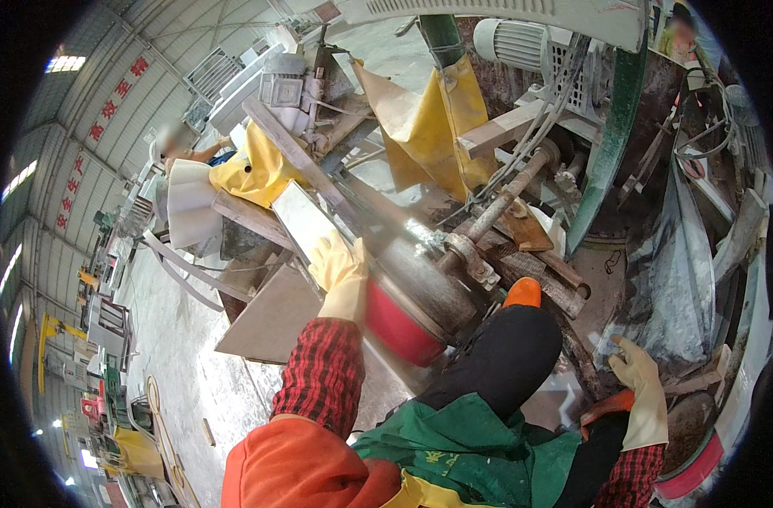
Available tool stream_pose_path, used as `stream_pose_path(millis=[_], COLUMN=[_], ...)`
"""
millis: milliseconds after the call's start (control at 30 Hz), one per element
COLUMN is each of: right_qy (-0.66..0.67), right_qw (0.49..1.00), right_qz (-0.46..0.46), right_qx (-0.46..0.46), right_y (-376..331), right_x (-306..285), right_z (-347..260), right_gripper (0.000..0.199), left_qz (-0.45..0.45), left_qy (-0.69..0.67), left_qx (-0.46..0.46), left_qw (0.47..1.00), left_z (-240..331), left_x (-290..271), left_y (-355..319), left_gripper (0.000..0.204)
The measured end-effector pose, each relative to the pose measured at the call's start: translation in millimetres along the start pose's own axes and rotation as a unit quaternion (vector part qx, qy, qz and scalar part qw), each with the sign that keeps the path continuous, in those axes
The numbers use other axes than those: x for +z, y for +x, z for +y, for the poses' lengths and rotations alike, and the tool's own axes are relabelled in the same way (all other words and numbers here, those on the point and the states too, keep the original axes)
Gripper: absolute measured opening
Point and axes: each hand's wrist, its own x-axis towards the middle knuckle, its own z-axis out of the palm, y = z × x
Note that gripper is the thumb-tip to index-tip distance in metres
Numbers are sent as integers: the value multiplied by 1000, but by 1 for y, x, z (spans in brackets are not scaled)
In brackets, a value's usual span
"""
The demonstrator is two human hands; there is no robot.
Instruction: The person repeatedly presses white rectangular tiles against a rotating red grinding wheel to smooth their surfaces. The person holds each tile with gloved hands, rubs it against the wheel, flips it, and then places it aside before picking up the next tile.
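My left hand [339, 267], in a pale yellow rubber glove with a red plaid sleeve, presses on a flat beige stone tile [306, 222] beside a spinning round wheel with a red rim [408, 309]. My right hand [640, 377], gloved the same way, rests with fingers spread near grey plastic sheeting [683, 279] and holds nothing. My black-trousered knee and orange shoe [523, 292] sit between the hands, above a green apron [480, 449].
A metal shaft [505, 199] runs from the wheel up to a motor [522, 38]. Yellow tarp [441, 118] drapes over the machine frame. Another person in white and yellow [196, 182] works at the left. More beige slabs [264, 317] lie below the tile.
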Motion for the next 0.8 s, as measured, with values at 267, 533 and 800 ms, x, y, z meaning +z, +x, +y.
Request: stream_pose_path(millis=[267,533,800], right_qy=[-19,-7,14], right_qw=[1000,1000,1000], right_qz=[4,7,13], right_qx=[13,6,13], right_y=[-7,-7,-10], right_x=[-7,-5,-7], right_z=[-8,-8,-13], right_gripper=[63,60,56], left_qz=[-8,-6,-6], left_qy=[-9,-6,2], left_qx=[0,2,12], left_qw=[1000,1000,1000], left_z=[5,6,7], left_x=[-4,-8,-14], left_y=[-7,-13,-20], left_gripper=[71,69,67])
